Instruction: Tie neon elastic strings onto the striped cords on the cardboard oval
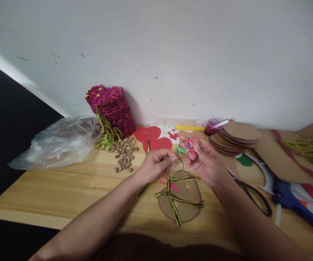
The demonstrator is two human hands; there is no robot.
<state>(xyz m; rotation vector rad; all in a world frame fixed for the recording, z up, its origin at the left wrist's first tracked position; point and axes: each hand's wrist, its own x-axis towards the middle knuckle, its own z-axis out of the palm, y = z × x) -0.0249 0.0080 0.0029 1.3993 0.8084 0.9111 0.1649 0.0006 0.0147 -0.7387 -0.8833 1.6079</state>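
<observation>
My left hand (160, 164) is closed in a pinch on the end of a thin cord (182, 166), which curves down in a small loop. Just to its right, my right hand (207, 163) has its fingers curled together; a pink patch shows at the fingertips, and what they hold is hidden. Under both hands lies a cardboard piece (190, 206) with a dark reddish edge. Bundles of black and yellow-green strands (176, 197) lie across it, beside a bright pink string (173, 186). A tangle of coloured string (185, 145) sits behind the hands.
At the left are a clear plastic bag (55, 143), brown seeds or shells (125, 154) and a magenta stacked piece (113, 110) with a tassel. Red paper shapes (156, 139) lie behind. To the right are cardboard discs (238, 134), black-handled scissors (254, 194) and a blue tool (300, 206).
</observation>
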